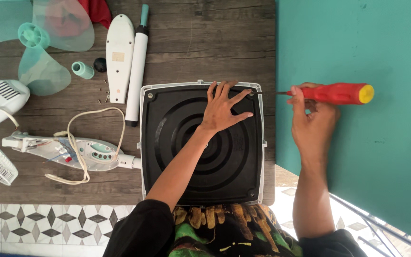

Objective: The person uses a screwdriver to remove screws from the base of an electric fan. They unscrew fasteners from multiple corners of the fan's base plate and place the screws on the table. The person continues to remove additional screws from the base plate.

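The left hand point(223, 108) lies flat, fingers spread, on the square black plastic fan base point(200, 143) on the wooden table point(205, 43). The right hand point(310, 119) grips a red-handled screwdriver point(331, 93), its tip at the base's far corner. A white tube point(136, 71), a corded control panel point(79, 152) and translucent fan blades point(48, 43) lie left.

The left hand point(223, 108) lies flat with spread fingers on the black underside of a square fan base point(200, 143), near its far right corner. The right hand point(312, 119) grips a screwdriver with a red handle point(331, 93) and yellow end; its thin tip reaches the corner of the base. The base rests on a dark wooden tabletop point(191, 43). To the left lie a white pole point(136, 66), a white cover point(119, 57), a control panel with its cord point(79, 152), pale green fan blades point(39, 38) and small loose screws point(104, 93).
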